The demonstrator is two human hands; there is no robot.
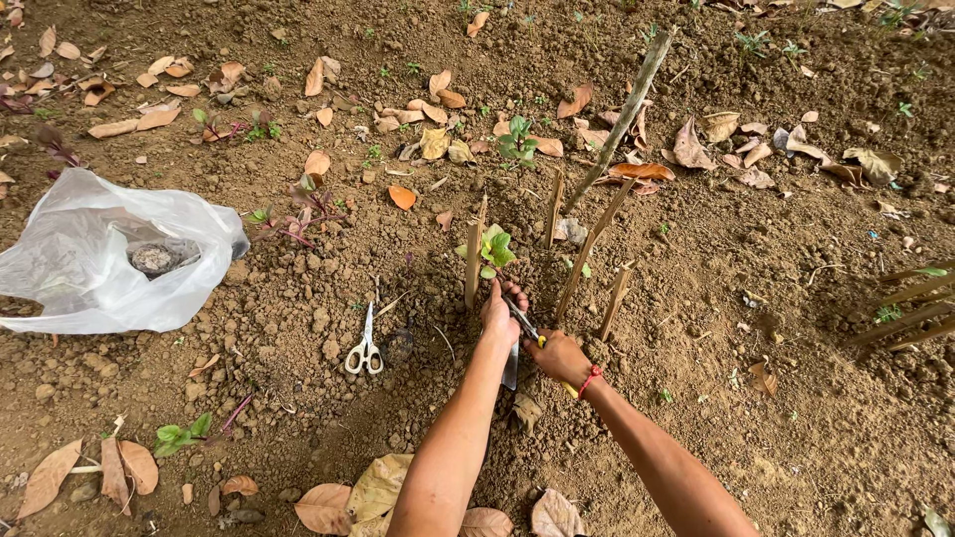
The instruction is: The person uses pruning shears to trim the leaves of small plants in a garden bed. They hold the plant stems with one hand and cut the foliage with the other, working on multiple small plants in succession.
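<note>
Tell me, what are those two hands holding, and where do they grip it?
The right hand grips a knife by its handle; the left hand rests at the seedling base, hold unclear.

We see a seedling point(494, 249) among stakes point(473, 261), scissors point(364, 352) to their left, a bag point(95, 261) farther left.
</note>
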